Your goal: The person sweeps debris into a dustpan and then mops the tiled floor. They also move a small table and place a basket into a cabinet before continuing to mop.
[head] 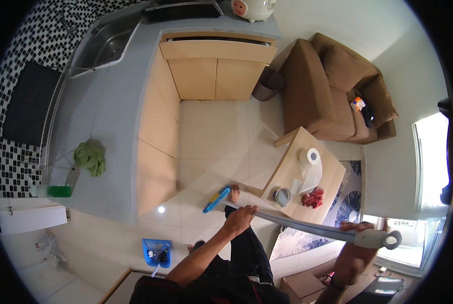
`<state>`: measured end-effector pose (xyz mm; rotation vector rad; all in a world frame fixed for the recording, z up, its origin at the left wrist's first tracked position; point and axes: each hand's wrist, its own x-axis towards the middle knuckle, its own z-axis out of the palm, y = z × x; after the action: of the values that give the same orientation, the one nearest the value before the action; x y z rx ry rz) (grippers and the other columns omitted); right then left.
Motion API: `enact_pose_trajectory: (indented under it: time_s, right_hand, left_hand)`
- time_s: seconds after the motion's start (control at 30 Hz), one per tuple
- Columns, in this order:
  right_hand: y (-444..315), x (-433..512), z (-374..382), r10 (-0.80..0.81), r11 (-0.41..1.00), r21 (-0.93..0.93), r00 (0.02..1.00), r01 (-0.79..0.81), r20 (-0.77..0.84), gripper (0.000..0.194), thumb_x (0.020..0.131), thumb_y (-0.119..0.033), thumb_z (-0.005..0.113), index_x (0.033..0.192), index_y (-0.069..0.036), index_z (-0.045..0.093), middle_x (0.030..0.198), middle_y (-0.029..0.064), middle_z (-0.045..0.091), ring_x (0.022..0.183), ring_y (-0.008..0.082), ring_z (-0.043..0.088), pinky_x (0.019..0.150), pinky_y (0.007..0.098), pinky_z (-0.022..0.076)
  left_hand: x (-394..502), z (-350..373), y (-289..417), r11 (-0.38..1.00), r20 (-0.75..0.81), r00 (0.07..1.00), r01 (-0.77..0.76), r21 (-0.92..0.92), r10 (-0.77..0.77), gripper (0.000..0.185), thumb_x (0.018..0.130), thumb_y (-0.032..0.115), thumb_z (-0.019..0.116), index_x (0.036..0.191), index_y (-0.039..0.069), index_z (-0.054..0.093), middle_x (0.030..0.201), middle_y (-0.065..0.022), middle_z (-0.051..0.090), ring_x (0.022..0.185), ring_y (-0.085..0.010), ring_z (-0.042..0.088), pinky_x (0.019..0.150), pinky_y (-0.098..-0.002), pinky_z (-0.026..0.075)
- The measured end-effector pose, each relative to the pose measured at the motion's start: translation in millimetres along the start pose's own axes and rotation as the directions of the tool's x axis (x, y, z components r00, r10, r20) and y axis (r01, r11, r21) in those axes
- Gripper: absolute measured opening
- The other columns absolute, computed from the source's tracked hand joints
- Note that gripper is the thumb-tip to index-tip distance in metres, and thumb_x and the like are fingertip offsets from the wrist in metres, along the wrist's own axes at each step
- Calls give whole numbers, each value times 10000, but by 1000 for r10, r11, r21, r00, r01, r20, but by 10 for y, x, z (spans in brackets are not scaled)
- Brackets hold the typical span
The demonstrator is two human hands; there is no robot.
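A broom with a long grey handle (pixel 302 223) runs across the view, its hanging end loop at the far right. My left hand (pixel 242 220) grips the handle partway along. Around the handle close to its pale end cap is my right hand (pixel 353 243). The blue broom head (pixel 217 199), with yellow bristles partly showing, is at the tiled floor beside my bare foot (pixel 234 193). A blue dustpan (pixel 146 254) with dark and white debris in it rests on the floor to the left of my legs.
A low wooden table (pixel 325 171) carries a paper roll (pixel 304 156), a tub (pixel 282 196) and a red cloth (pixel 313 198). Cabinets (pixel 196 78) and a grey counter (pixel 114 114) line the left and back. A brown sofa (pixel 310 91) and waste bin (pixel 269 84) stand beyond.
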<state>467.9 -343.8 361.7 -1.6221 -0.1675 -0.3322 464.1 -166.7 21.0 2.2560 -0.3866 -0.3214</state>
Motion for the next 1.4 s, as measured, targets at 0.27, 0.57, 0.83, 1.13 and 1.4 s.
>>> enact_pose_trajectory:
  time_s: [0.27,0.57,0.83,1.13,1.4]
  right_hand:
    - [273,2096,140,-553,732,-599,796,324,-246,445,882,-355,640,1178,-46,519,849,106,605,638,178,606,553,311,522]
    - [1599,3822,1599,-64,896,413,969,161,-238,251,984,-304,350,811,-123,360,581,25,304,434,110,257,410,261,247]
    - [2313,4382,2011,-116,973,141,918,182,-379,266,963,-329,391,794,-128,348,557,8,304,432,91,249,406,238,243]
    - [1828,4609,1772,-206,978,-113,804,173,-558,230,939,-269,395,776,-109,377,619,2,271,498,90,255,447,234,232]
    - [1506,5151,1982,-86,996,-26,932,82,-351,269,966,-334,373,787,-133,375,593,19,354,464,115,311,447,271,289]
  left_hand:
    - [2087,-835,96,998,-239,970,-56,-8,52,315,875,162,618,1155,74,502,950,-143,597,859,-352,641,734,-445,547]
    - [3278,-2393,-1731,950,-436,882,269,157,-178,347,807,115,663,1111,69,501,989,-143,579,912,-337,616,734,-425,554]
    - [4419,-2383,-2327,962,-330,925,241,127,-188,373,765,100,706,1072,81,494,969,-114,569,898,-309,613,718,-383,558]
    - [4932,-2080,-1617,996,-342,938,77,52,-55,432,741,118,730,1089,75,479,955,-105,559,876,-297,621,717,-380,562]
    - [4705,-1991,-1501,992,-346,933,120,38,-99,378,769,151,697,1076,100,483,931,-100,538,879,-278,603,775,-376,509]
